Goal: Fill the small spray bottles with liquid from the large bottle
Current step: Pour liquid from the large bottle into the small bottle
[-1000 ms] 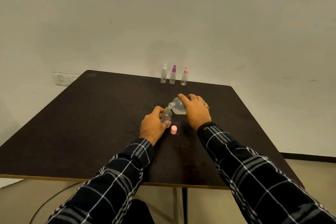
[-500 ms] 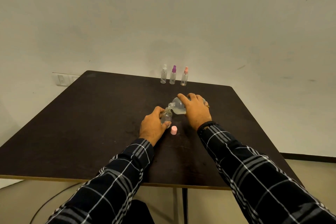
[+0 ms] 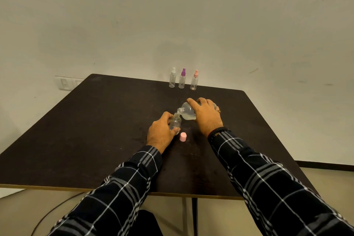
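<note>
your right hand point(image 3: 207, 117) grips the tilted large bottle point(image 3: 187, 113). your left hand point(image 3: 160, 132) clasps the open small bottle point(image 3: 175, 122) beneath its mouth.

A dark brown table point(image 3: 99, 130) is set against a pale wall point(image 3: 172, 15). A white switch plate point(image 3: 66, 83) is mounted on that wall (partly hidden by the table's far left corner). A black cable point(image 3: 48, 214) is laid across the floor below.

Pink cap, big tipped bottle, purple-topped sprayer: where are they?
pink cap point(image 3: 183, 137), head view, on its side wall.
large bottle point(image 3: 186, 111), head view, on its clear shoulder.
purple-topped spray bottle point(image 3: 182, 82), head view, on its clear body.
</note>
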